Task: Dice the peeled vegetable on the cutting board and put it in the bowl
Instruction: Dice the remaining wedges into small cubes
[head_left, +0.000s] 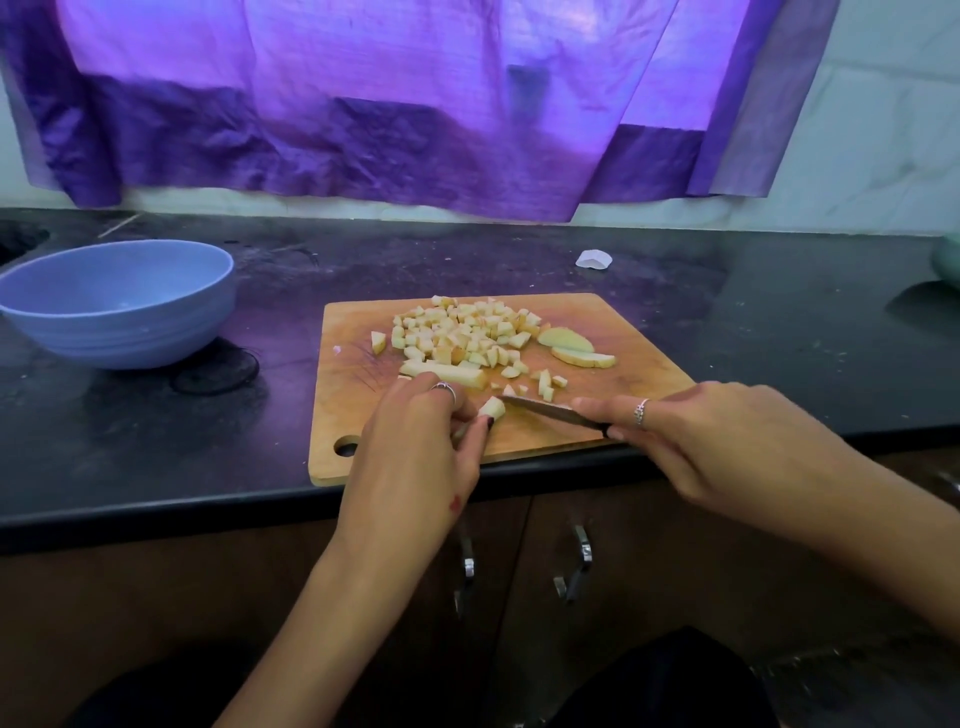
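On the near edge of a dark stone bench (727, 322) lies a wooden cutting board (613, 332) with a hanging hole at its near left corner. Left hand (415, 441): fingers curled, pinching a small piece of peeled vegetable (492, 408) against the board near its front edge; a ring sits on one finger. Right hand (717, 441): closed around the handle of a small knife (545, 410), index finger extended along the top, blade tip touching the held piece. Behind the hands, a long uncut strip (444, 373) lies across the board; farther back sits a heap of diced pieces (462, 332), with a few loose cubes (545, 384) scattered to its right. Two curved slices (574, 348) rest at the right of the heap. A blue bowl (117, 304) stands on the bench well to the left of the board; no dice are visible inside it. A scrap of white paper (593, 259) lies behind the board. Purple cloth (363, 104) hangs on the wall above; cabinet doors with metal handles (576, 561) show below the bench edge.
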